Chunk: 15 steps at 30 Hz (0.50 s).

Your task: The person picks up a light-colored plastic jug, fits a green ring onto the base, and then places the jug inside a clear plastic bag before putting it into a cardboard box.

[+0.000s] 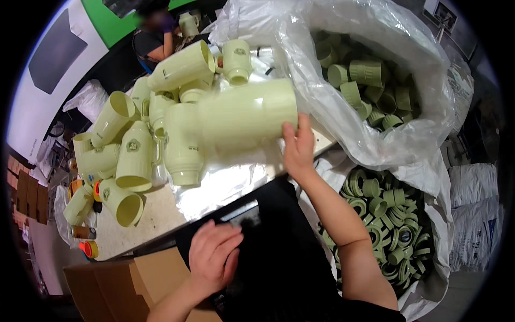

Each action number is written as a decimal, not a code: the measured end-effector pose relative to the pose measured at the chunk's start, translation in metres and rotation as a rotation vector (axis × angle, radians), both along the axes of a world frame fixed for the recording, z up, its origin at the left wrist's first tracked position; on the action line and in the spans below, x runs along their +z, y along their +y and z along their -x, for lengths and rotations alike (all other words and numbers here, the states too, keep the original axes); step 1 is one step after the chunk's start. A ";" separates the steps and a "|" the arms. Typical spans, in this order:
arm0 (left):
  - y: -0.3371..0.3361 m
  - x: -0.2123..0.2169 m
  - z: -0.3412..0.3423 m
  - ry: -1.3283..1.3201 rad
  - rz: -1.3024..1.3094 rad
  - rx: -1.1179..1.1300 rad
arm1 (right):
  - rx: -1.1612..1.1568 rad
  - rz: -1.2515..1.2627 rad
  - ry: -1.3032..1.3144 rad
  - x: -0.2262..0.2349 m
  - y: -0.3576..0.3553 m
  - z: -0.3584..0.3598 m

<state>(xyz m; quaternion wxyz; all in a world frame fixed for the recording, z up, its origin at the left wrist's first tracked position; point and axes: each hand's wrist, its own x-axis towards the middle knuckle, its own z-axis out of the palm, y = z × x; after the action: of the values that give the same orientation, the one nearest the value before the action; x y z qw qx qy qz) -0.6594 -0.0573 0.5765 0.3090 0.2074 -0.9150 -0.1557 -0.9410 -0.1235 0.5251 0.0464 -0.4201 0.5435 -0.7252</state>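
My right hand (300,153) grips the rim end of a pale green thermos jug shell (249,110), thumb on the near side. The shell lies sideways in the air above the table, its left end smeared by motion. My left hand (213,258) hovers before my body at the table's front edge, fingers loosely bent and holding nothing that shows. Left of the held shell, an upright jug shell (182,142) stands on silvery film (230,177). Several more pale green shells crowd the table, among them a handled one (135,158) and a tipped one (122,203).
A big plastic-lined sack (370,19) of green cups stands at the right. Below it, another sack (437,214) holds green rings and lids. A cardboard box (107,290) sits under the table (161,225). Tape rolls (88,249) lie at its left end. Another person (155,43) works beyond.
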 end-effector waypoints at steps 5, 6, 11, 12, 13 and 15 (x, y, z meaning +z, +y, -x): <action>-0.001 0.011 0.062 -0.079 -0.110 0.074 | 0.534 0.064 0.701 0.010 0.074 -0.035; -0.005 0.005 0.066 -0.114 -0.244 -0.010 | 0.355 0.046 0.862 -0.012 0.079 0.007; 0.001 -0.012 0.004 -0.478 -0.381 -0.104 | -0.622 -0.401 0.969 -0.007 0.043 0.207; -0.001 -0.005 -0.006 -0.447 -0.574 -0.075 | -0.615 -0.652 0.890 -0.018 0.034 0.248; -0.007 0.005 -0.018 -0.414 -0.759 -0.075 | -0.628 -0.910 0.794 -0.025 0.030 0.292; -0.013 -0.012 -0.043 -0.137 -0.626 -0.102 | -0.069 -0.481 0.474 -0.077 0.025 0.414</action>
<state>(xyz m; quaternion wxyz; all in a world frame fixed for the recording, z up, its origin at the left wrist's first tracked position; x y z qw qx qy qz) -0.6160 -0.0700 0.5646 0.1595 0.2560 -0.8508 -0.4303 -1.3552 -0.0985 0.4484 -0.0081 -0.5354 0.7086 -0.4596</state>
